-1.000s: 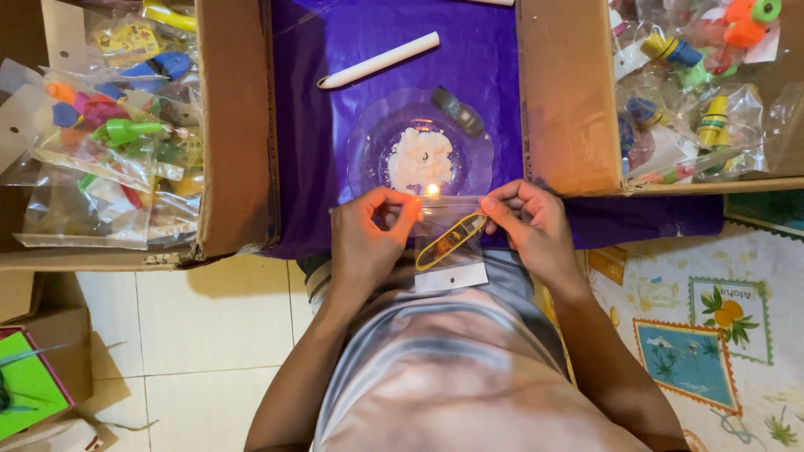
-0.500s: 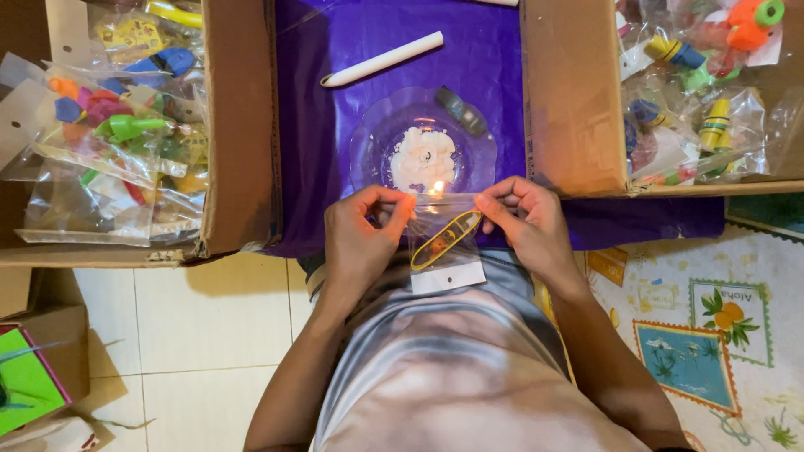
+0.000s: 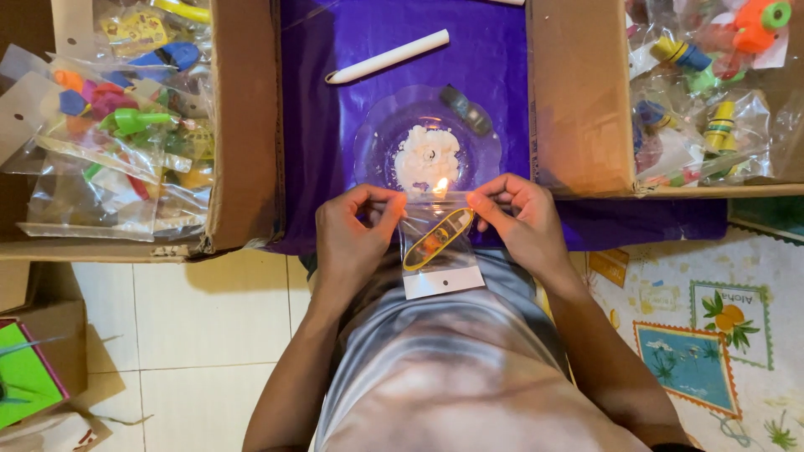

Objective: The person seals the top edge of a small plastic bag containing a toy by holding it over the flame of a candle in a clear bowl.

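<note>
Two hands pinch one small clear plastic bag (image 3: 437, 244) by its top corners, the left hand (image 3: 352, 230) and the right hand (image 3: 517, 216) each clamped on an edge. Inside lies a yellow-rimmed toy; a white card closes the bottom. Its top edge sits at a candle flame (image 3: 440, 186) above a wax-filled clear dish (image 3: 429, 151) on purple sheet (image 3: 335, 125), between two cardboard boxes (image 3: 251, 125) of bagged toys.

One camera only, worn on the person's head — it looks almost straight down, close over the chest and both hands (image 3: 352, 230), toward the purple sheet (image 3: 494, 67) ahead — cardboard boxes (image 3: 578, 100) cropped at either edge.
</note>
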